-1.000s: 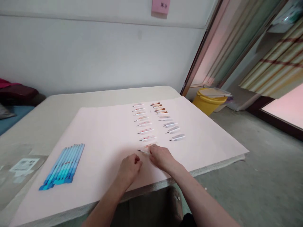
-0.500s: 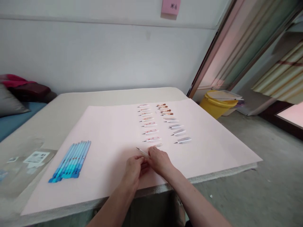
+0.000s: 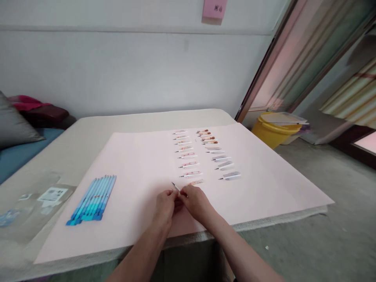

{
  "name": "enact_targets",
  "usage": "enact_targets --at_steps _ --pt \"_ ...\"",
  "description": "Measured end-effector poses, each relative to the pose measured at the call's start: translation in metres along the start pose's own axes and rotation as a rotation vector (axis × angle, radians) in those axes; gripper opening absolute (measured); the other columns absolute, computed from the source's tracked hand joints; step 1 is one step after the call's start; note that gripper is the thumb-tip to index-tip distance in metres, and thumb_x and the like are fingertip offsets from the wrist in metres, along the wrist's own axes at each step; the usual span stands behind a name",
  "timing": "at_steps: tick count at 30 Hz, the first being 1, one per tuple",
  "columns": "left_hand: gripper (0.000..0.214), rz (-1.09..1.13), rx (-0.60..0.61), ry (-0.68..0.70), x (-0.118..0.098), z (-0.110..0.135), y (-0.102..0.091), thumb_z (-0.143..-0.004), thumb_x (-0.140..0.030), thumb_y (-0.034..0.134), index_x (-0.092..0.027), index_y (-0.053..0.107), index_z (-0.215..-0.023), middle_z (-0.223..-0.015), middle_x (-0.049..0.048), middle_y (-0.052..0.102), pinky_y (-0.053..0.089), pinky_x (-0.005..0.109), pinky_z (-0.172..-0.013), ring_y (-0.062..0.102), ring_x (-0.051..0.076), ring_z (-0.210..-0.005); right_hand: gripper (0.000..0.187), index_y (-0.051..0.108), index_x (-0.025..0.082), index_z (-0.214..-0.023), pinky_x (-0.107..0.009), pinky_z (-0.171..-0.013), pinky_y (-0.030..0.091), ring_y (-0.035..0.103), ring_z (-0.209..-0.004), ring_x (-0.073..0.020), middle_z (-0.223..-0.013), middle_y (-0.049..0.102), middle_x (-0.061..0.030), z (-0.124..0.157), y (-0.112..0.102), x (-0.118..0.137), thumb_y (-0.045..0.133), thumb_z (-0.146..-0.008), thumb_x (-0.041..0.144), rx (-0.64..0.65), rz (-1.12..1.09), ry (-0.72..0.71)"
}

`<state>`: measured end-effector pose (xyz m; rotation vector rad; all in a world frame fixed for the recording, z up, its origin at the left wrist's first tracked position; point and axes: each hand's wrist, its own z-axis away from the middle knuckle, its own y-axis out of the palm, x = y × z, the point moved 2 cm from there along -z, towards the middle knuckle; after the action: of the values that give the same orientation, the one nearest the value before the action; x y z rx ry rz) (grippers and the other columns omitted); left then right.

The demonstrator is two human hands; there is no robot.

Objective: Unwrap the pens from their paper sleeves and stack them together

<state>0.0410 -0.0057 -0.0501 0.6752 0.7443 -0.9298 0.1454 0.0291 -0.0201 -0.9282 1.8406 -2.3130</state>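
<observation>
Just above the near edge of the pink sheet, my right hand [image 3: 196,201] pinches a slim white pen refill [image 3: 176,187] whose dark tip points up and to the left. My left hand [image 3: 165,204] meets it, fingers curled and pressed together against the right fingertips; whatever lies between them is hidden. Right beyond my hands is a clear printed piece [image 3: 196,182], partly covered by my right hand. Farther up runs a column of white refills with red-patterned clear pieces [image 3: 190,174]. To its right lies a second column, with grey-tinted pieces [image 3: 230,176] and brown-topped ones [image 3: 209,138].
A row of blue pens [image 3: 95,197] lies on the left of the pink sheet [image 3: 141,156]. Clear plastic packaging [image 3: 38,203] with a label rests on the table beside it. A yellow bucket [image 3: 273,131] stands past the table's right edge, and a grey pillow [image 3: 16,121] is at far left.
The camera view has shifted slightly, moving the scene a little rightward. My hands have drawn closer around the refill, and less of it shows.
</observation>
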Motion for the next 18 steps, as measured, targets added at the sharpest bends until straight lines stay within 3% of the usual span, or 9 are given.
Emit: enact_targets --at_steps 3,6,11,18 --pt "0.015 -0.025 -0.052 0.068 -0.013 0.002 -0.008 -0.065 -0.029 0.06 -0.014 0.056 -0.066 -0.061 0.0037 0.062 0.045 0.025 -0.054 0.059 0.013 -0.055 0.028 0.063 0.02 -0.085 -0.023 -0.067 0.037 0.061 -0.079 -0.0153 -0.086 0.067 -0.0054 0.001 -0.002 0.0 0.036 -0.09 0.023 -0.026 -0.02 -0.003" --pt "0.015 0.002 -0.075 0.114 -0.028 0.006 -0.016 -0.065 -0.03 0.059 -0.015 0.055 -0.065 -0.066 0.004 0.063 0.045 0.024 -0.057 0.061 0.013 -0.06 0.023 0.061 0.018 -0.088 -0.026 -0.062 0.038 0.063 -0.075 -0.0191 -0.087 0.065 -0.0085 0.004 0.002 0.0 0.037 -0.088 0.019 -0.066 0.132 0.056" --pt "0.017 0.096 -0.063 0.13 -0.046 0.007 -0.029 -0.066 -0.03 0.062 -0.015 0.057 -0.071 -0.069 0.0054 0.065 0.048 0.025 -0.061 0.063 0.015 -0.067 0.023 0.057 0.015 -0.093 -0.028 -0.057 0.037 0.064 -0.071 -0.0226 -0.087 0.063 -0.011 0.006 0.014 0.005 0.038 -0.082 0.007 -0.011 0.291 0.037" --pt "0.013 0.306 -0.021 0.161 -0.064 -0.009 -0.051 -0.067 -0.019 0.064 -0.013 0.058 -0.077 -0.07 0.0076 0.066 0.051 0.024 -0.063 0.064 0.015 -0.069 0.013 0.053 0.017 -0.083 -0.026 -0.054 0.028 0.062 -0.067 -0.0171 -0.075 0.065 -0.0033 0.012 -0.006 0.017 0.041 -0.087 0.019 -0.128 0.111 -0.011"
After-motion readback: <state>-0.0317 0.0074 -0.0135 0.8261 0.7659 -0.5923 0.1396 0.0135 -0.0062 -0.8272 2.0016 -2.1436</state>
